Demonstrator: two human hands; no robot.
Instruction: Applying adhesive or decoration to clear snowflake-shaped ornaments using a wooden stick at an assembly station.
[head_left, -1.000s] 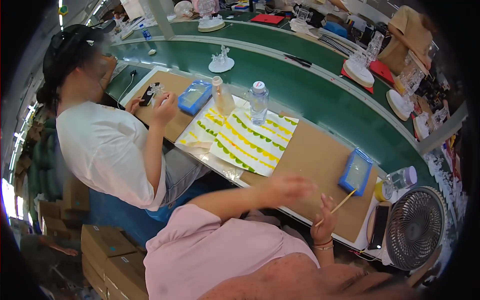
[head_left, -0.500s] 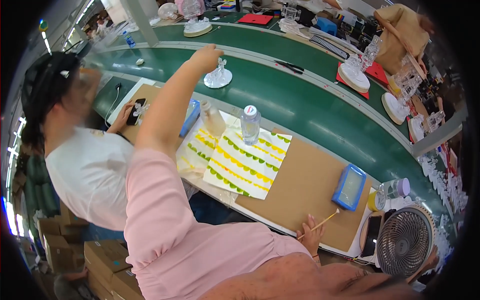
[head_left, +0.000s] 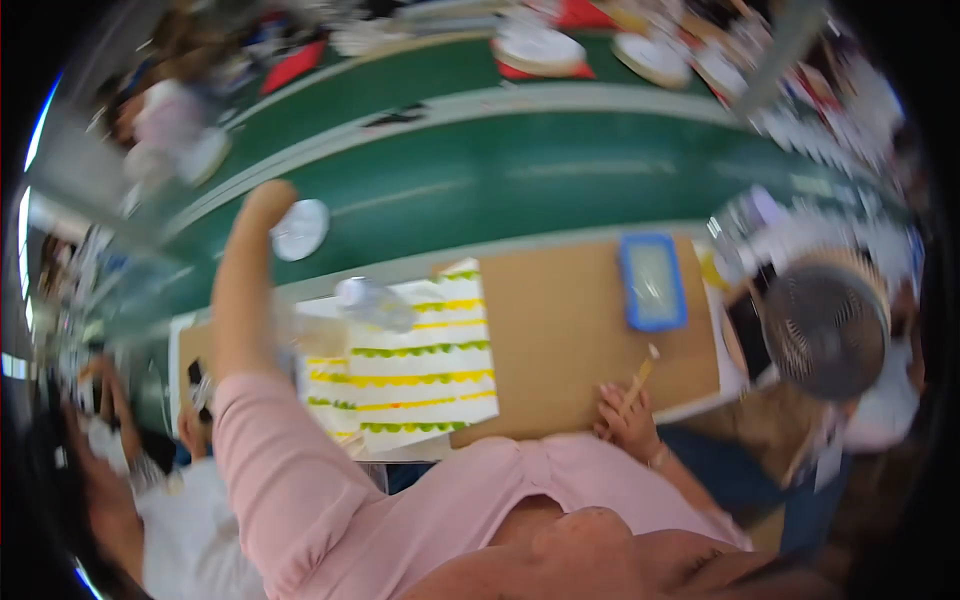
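Observation:
My left arm reaches far across to the green belt, and my left hand [head_left: 270, 203] is smeared by motion, its fingers hard to make out. Right beside it on the belt is a round white base [head_left: 300, 230]; whether the hand touches it I cannot tell. Low on the right, my right hand [head_left: 628, 416] closes around a thin wooden stick [head_left: 640, 383] with a pale tip, over the brown board. Ahead of that hand lies a blue-rimmed tray [head_left: 653, 282] with a pale inside.
A patterned yellow-and-green paper sheet [head_left: 425, 355] covers part of the brown board [head_left: 560, 330]; a clear bottle [head_left: 376, 304] stands on it. A round fan [head_left: 827, 325] is at right. A co-worker in a white shirt [head_left: 195, 530] sits at left. Behind runs the green belt [head_left: 480, 165].
My view has swung, so the table now lies straighter and the belt items shift left. My left arm stays stretched out to the white base; my right hand keeps the stick. The picture is blurrier.

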